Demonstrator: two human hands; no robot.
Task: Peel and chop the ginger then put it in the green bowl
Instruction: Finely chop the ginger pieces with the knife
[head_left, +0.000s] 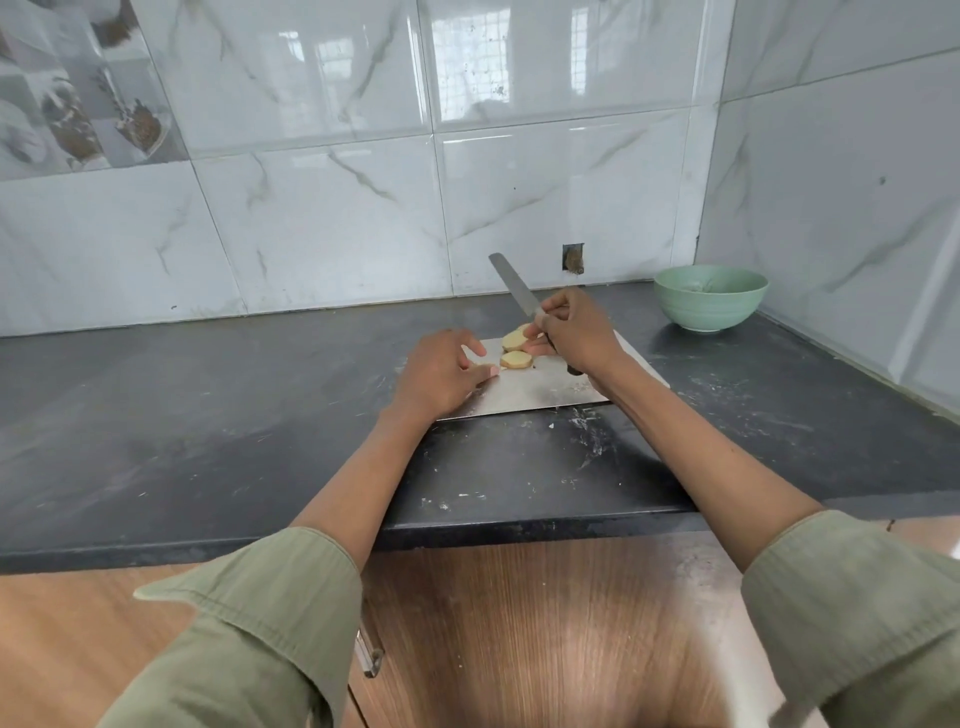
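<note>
Two pale yellow peeled ginger pieces (515, 349) lie on a steel cutting board (535, 389) on the dark counter. My right hand (571, 332) grips a knife (511, 288) by its handle, blade pointing up and to the left, and its fingers touch the farther ginger piece. My left hand (441, 376) rests on the board's left edge, fingers loosely bent, thumb tip close to the nearer ginger piece. The green bowl (709, 297) stands at the back right near the wall corner.
The dark counter (208, 415) runs left with white scuffs and crumbs. Tiled walls close the back and right sides. A small hole in the tile (572, 258) sits behind the board. Wooden cabinet fronts (519, 623) lie below the counter edge.
</note>
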